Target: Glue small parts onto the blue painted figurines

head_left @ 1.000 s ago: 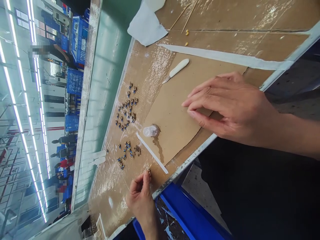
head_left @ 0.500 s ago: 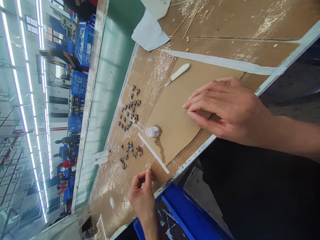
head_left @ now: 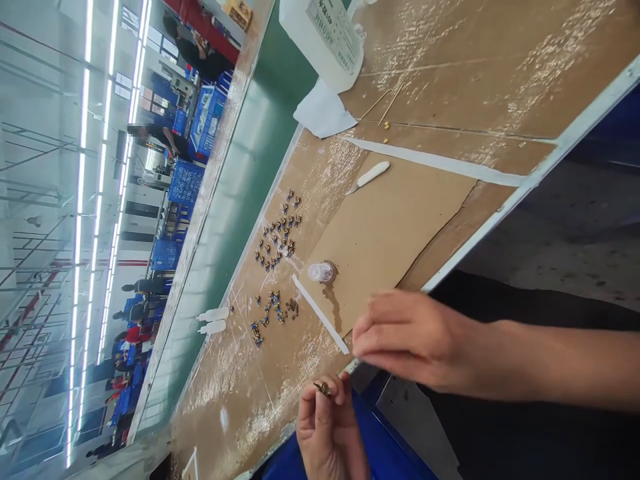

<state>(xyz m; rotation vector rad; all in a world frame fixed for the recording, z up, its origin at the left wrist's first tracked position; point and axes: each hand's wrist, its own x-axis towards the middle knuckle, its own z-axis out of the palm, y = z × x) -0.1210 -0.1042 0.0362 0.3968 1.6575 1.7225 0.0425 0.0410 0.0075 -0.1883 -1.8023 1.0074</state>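
My left hand (head_left: pixel 330 430), low in the view, pinches a small gold-coloured metal piece (head_left: pixel 324 389) between thumb and finger. Just above it is my right hand (head_left: pixel 413 340), its fingers drawn together; whatever they may hold is hidden. The two hands are close but apart, near the bench's front edge. On the bench lies a group of small blue-and-gold pieces (head_left: pixel 275 235), with a smaller cluster (head_left: pixel 271 308) nearer the left hand. Beside that cluster sits a little heap of brown bits (head_left: pixel 291 308).
A small clear cup (head_left: pixel 323 271) stands on a cardboard sheet (head_left: pixel 390 227), near a white-handled knife (head_left: pixel 373 175). Farther off are a large white jug (head_left: pixel 330 47), a white cloth (head_left: pixel 325 113) and thin sticks (head_left: pixel 377 103). Two white bottles (head_left: pixel 214 320) lie near the green strip.
The left hand has lifted a small metal piece from the bench and drawn back toward the body. My right hand has come over beside it. The camera view has shifted.
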